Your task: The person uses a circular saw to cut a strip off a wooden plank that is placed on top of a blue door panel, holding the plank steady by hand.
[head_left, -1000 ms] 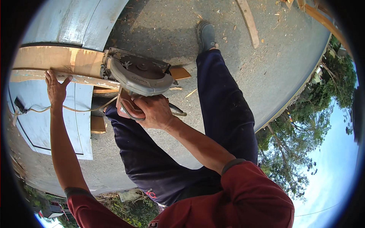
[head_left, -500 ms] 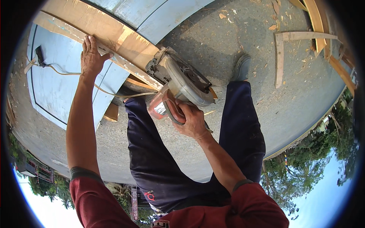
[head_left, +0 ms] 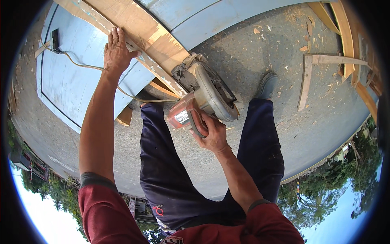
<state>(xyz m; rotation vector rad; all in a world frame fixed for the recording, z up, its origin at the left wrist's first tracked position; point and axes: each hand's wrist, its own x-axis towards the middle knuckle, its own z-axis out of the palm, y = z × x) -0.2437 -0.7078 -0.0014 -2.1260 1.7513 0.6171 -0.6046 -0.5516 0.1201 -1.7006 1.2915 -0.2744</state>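
My right hand is wrapped round the rear handle of a circular saw with a red motor body and a grey blade guard. The saw rests at the near right end of a wide wooden board; its blade is hidden by the guard. Along the board's near edge runs a narrow wooden strip with flaking pale paint. My left hand presses on this strip, fingers stretched out and thumb spread to the right. A yellowish cord leads from the saw under my left forearm to a black plug connection.
Light blue panels lie under the board, one near and one far. A wood block sits below the near panel's corner. At right are an L-shaped wooden piece and stacked planks. My shoe stands right of the saw.
The whole scene has shifted right and slightly down in view. Both hands keep their places, left on the strip and right on the saw's handle; the saw stays at the board's end.
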